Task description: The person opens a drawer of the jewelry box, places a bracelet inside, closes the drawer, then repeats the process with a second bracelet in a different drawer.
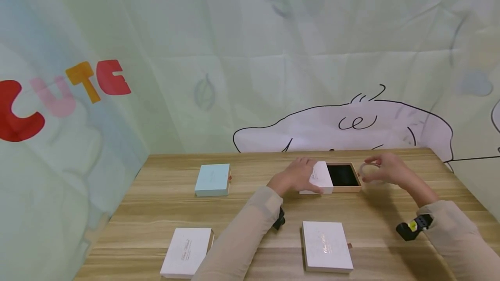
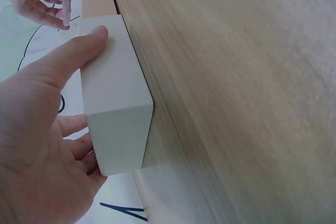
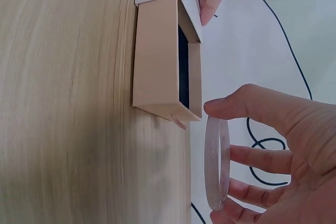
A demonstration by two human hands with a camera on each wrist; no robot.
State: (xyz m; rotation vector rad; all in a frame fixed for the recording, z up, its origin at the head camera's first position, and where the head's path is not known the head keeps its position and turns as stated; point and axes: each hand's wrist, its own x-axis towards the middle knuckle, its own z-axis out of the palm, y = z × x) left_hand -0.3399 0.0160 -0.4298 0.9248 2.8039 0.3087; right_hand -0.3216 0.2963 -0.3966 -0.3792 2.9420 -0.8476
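At the back of the table, my left hand (image 1: 294, 178) grips the white sleeve (image 1: 323, 178) of a drawer box, thumb on the near side and fingers on the far side. Out of the sleeve's right end sticks a peach-coloured drawer (image 3: 157, 56) with a black lining (image 1: 344, 175) and a small pull tab (image 3: 178, 122). Just right of the drawer, my right hand (image 1: 390, 170) holds up a pale, translucent bangle (image 3: 212, 166) between thumb and fingers. The bangle is apart from the drawer.
A light blue box (image 1: 212, 180) lies at the back left of the wooden table (image 1: 265, 211). Two white boxes lie nearer, one at front left (image 1: 186, 251) partly behind my left sleeve, one at front centre (image 1: 327, 246). A printed cloth (image 1: 250, 77) hangs behind the table.
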